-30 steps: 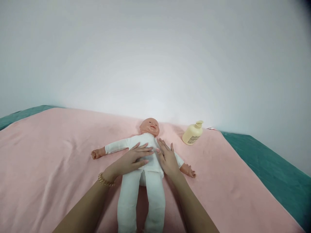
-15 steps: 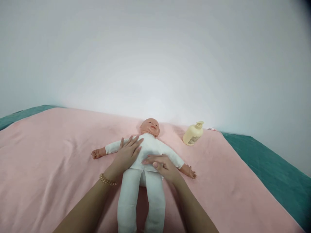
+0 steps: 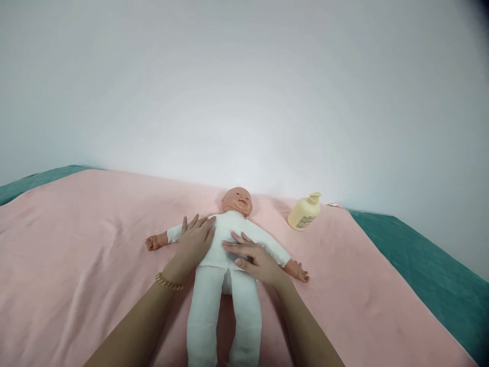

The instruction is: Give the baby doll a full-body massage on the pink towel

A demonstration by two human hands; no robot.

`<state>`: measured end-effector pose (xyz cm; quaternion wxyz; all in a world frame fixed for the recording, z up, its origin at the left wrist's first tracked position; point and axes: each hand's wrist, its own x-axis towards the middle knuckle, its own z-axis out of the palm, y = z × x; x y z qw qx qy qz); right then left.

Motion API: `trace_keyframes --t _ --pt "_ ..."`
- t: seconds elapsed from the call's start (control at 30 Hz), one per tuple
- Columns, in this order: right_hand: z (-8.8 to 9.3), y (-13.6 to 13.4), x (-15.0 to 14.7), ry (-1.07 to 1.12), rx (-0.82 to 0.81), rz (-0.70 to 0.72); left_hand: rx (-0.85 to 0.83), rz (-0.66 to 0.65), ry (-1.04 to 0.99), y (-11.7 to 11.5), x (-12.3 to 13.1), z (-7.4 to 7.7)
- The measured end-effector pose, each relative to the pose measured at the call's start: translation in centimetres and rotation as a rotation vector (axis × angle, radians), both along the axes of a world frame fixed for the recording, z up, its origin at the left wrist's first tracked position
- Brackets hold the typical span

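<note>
Doll in white cloth suit (image 3: 229, 255), supine mid-blanket on pink fleece blanket (image 3: 76, 244): left hand (image 3: 193, 244) and right hand (image 3: 254, 257) lie flat, fingers extended, gripping nothing, apparently stroking its torso; cream pump bottle (image 3: 303, 212) near far edge.

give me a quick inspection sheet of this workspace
surface: pink blanket spread over a teal cover, lightly creased
job's things: baby doll in a white suit, lying face up, arms spread
clutter: cream pump bottle lying tilted on the blanket, to the right of the doll's head, apart from it
hands: left hand flat on the doll's chest, gold bracelet on the wrist; right hand flat across its belly; both open
cables: nothing seen
surroundings: plain white wall behind; no other people seen
</note>
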<state>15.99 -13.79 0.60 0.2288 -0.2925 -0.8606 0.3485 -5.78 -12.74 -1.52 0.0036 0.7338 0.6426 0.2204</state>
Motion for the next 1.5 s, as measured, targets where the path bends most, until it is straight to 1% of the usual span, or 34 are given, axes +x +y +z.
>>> trace_keyframes --t 0.17,0.33,0.5,0.6,0.87,1.07,1.5 --pt "-0.7 0.3 -0.1 -0.150 0.095 -0.119 -0.017 -0.011 -0.004 -0.1 0.0 0.2" --pt "-1.4 0.5 -0.1 -0.333 0.132 -0.257 -0.053 -0.004 -0.019 -0.4 0.1 0.6" --pt "-1.6 0.5 -0.2 -0.479 0.182 -0.435 -0.081 -0.003 -0.040 -0.5 0.2 0.8" --pt "-1.6 0.4 -0.3 -0.536 0.192 -0.503 -0.080 -0.003 -0.037 -0.4 0.1 0.8" --pt "-1.3 0.1 -0.5 -0.555 0.175 -0.562 -0.048 -0.006 -0.043 -0.3 0.1 0.3" --pt "-1.3 0.2 -0.5 -0.541 0.160 -0.578 -0.026 -0.006 -0.038 -0.1 0.0 -0.2" --pt "-1.2 0.0 -0.3 -0.522 0.149 -0.569 -0.037 -0.002 -0.011 -0.4 0.2 0.4"
